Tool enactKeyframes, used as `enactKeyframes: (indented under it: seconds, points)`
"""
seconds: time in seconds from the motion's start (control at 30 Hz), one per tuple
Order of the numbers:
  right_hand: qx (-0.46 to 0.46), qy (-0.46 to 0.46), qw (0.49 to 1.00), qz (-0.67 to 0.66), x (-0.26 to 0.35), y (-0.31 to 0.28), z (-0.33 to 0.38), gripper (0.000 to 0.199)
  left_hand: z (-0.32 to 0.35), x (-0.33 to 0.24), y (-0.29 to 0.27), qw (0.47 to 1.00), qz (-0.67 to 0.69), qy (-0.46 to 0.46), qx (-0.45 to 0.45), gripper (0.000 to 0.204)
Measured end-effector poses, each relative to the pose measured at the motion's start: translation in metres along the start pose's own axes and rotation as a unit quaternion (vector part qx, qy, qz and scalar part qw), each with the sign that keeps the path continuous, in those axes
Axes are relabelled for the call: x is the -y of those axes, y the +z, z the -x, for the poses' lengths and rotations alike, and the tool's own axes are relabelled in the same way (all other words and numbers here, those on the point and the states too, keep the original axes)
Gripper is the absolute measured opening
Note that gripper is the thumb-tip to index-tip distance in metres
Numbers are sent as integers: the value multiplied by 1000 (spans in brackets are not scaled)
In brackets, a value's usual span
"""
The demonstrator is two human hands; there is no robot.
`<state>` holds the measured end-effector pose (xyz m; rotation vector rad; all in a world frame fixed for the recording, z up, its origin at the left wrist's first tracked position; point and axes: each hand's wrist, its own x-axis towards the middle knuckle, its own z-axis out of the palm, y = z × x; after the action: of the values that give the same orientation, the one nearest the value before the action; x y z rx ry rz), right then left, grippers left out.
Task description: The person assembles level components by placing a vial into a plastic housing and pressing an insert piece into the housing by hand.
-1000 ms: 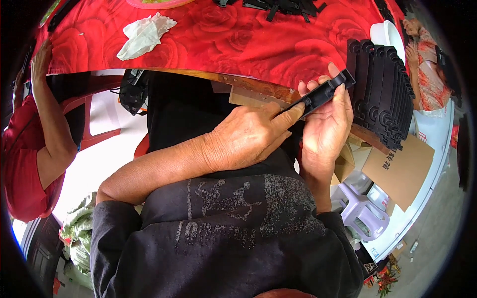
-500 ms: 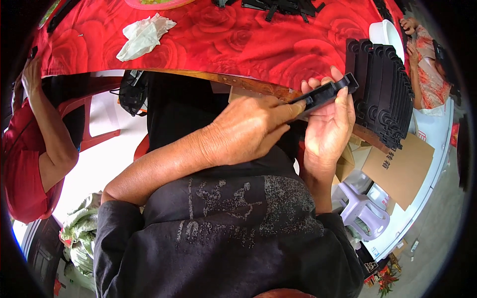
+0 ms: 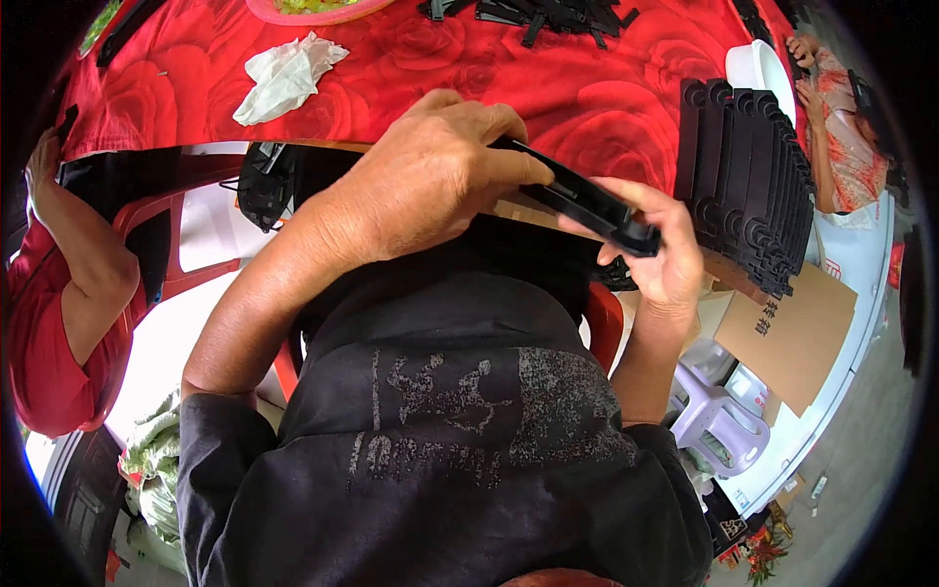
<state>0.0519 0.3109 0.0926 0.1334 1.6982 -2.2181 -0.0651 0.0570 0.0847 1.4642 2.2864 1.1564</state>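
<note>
A long black plastic part [image 3: 587, 201] with a hollow channel and a hooked end is held between both hands, above the table's near edge. My left hand [image 3: 445, 161] grips its upper left end, thumb laid along the channel. My right hand [image 3: 670, 240] holds the lower right end, thumb and fingers closed round it. The part slants down from left to right. Just right of my right hand stands a row of similar black plastic parts [image 3: 738, 176] packed side by side on the table. Whether a smaller piece is pinched under my left thumb I cannot make out.
A red rose-patterned cloth [image 3: 421, 68] covers the table. On it lie a crumpled white tissue [image 3: 289, 78], a pile of small black pieces [image 3: 558, 15], a pink-rimmed bowl [image 3: 323, 15] and a white tub [image 3: 758, 73]. A cardboard box [image 3: 787, 338] is at right. People sit on both sides.
The black part has swung round: its hooked end pointed up right and now points down right. My left hand has moved up and left, and my right hand lower.
</note>
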Motion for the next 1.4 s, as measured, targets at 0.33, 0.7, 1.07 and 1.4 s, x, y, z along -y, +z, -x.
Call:
enactKeyframes:
  seconds: [0.33,0.7,1.07,1.4]
  points:
    - [-41,28,992,-114,-13,37,-13,52,-6,-2,8,983,-78,46,-162,26]
    - [-138,-62,988,-26,-31,75,-26,52,-15,-26,53,771,501,-328,-214,69]
    - [-205,-15,978,30,-40,54,-25,50,-11,-10,55,869,353,-304,-167,53]
    - [-275,-108,922,-251,-35,38,-62,54,0,-31,52,888,375,-266,-14,44]
